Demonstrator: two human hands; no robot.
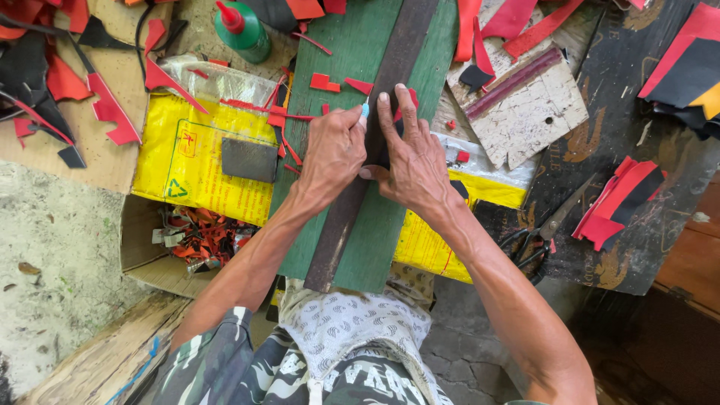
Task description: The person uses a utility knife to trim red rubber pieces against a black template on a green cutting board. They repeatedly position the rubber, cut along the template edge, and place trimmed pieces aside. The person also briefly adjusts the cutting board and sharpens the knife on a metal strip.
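Observation:
A long green board (356, 60) with a dark strip (397, 45) down its middle lies across my lap. My left hand (332, 154) is closed around a small light-blue-handled cutting tool (365, 109), its tip at the strip's left edge. My right hand (412, 161) presses flat on the strip, fingers spread over a small red and black piece (412, 98). Small red offcuts (324, 82) lie on the board above my left hand.
A yellow sack (187, 161) with a grey sharpening block (250, 159) lies left of the board. A green glue bottle (244, 31) stands above. Black scissors (541, 232) and red-black pieces (619, 199) lie right. A cardboard box of scraps (191, 236) sits lower left.

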